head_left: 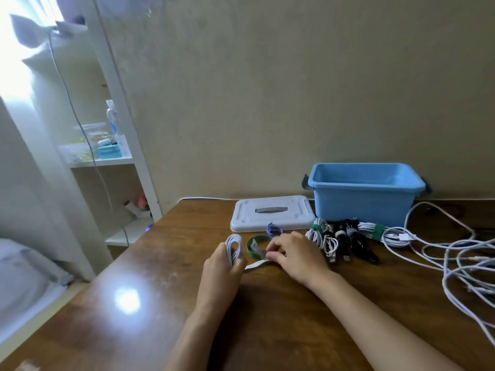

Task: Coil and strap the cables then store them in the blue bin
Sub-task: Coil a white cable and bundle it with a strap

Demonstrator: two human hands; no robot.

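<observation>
Gripping the coiled white cable [232,249] upright, left hand [223,266] keeps loops from springing; right hand [293,254] pinches white strap [255,264] for wrapping. Blue bin [365,195] waits open behind.

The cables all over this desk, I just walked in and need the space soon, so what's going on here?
A person is bundling them. The left hand grips a coiled white cable, while the right hand pinches a white strap beside a green strap. Several strapped bundles lie in front of the blue bin, whose lid sits beside it. A tangle of loose white cables still waits on the right.
</observation>
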